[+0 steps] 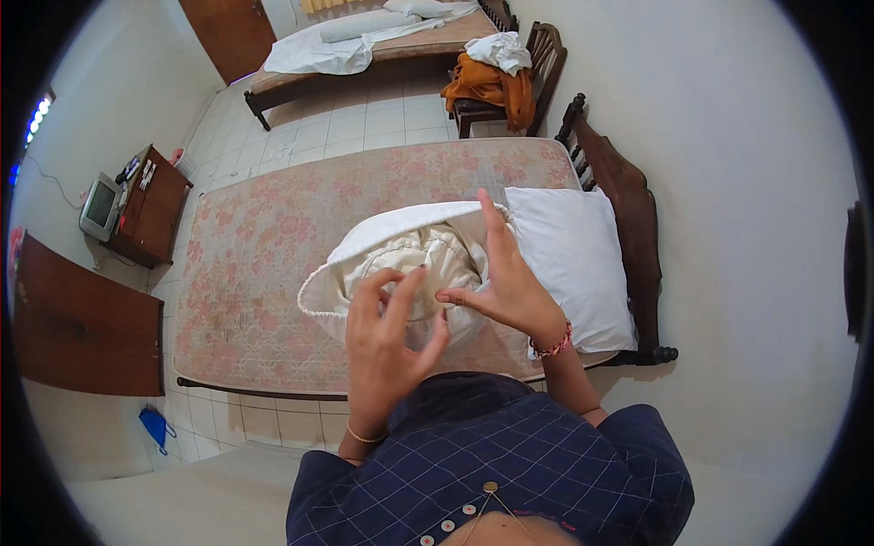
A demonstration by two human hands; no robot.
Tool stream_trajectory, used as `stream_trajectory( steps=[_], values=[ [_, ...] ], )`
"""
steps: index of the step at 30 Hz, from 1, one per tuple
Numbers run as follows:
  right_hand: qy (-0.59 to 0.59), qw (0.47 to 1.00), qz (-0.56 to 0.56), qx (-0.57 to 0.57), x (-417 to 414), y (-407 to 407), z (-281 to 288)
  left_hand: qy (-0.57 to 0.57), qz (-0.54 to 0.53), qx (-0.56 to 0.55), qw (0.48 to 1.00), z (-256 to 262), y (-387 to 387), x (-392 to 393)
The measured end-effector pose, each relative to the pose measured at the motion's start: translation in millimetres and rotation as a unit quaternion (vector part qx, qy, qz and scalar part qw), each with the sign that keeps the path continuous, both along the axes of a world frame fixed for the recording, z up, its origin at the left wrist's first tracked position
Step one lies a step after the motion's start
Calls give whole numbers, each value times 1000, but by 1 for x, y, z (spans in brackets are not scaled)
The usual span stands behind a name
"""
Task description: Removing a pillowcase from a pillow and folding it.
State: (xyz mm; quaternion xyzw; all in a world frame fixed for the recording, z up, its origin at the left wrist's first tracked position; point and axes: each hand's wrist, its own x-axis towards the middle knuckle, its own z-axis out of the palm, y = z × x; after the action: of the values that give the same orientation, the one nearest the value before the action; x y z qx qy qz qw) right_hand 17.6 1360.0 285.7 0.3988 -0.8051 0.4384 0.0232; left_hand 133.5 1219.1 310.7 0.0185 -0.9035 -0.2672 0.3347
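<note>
A bunched cream-white fitted sheet (437,246) with a gathered elastic edge is in front of me, over the bare floral mattress (259,259). Its rim opens to show crumpled folds inside. My left hand (389,334) is at the near left of the bundle, with fingers bent and apart. Opposite it, my right hand (515,290) has its index finger pointing up and its thumb stretched leftward. Its other fingers are not clearly seen. No cloth shows pinched in either hand. Whether fingertips touch the sheet is hard to tell.
A white pillow (567,266) lies beside the dark wooden headboard (621,205). Beyond stand a chair (550,68) piled with orange and white cloth and a second bed (437,44). Left are a cabinet (140,218), a small television (102,203), a brown door (89,327) and a blue object (156,426) on the floor.
</note>
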Motion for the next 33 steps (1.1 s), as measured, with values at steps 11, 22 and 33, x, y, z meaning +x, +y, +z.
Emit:
stream_trajectory(
  steps=[11,22,33],
  values=[
    [-69,994,45,69,-12,5,3,-42,221,-40,973,-13,-16,36],
    [-89,986,-79,114,12,-18,12,-71,6,609,790,-63,-42,4],
    [-348,902,151,-205,-45,13,-83,116,-7,781,614,-168,-58,-61]
  ],
)
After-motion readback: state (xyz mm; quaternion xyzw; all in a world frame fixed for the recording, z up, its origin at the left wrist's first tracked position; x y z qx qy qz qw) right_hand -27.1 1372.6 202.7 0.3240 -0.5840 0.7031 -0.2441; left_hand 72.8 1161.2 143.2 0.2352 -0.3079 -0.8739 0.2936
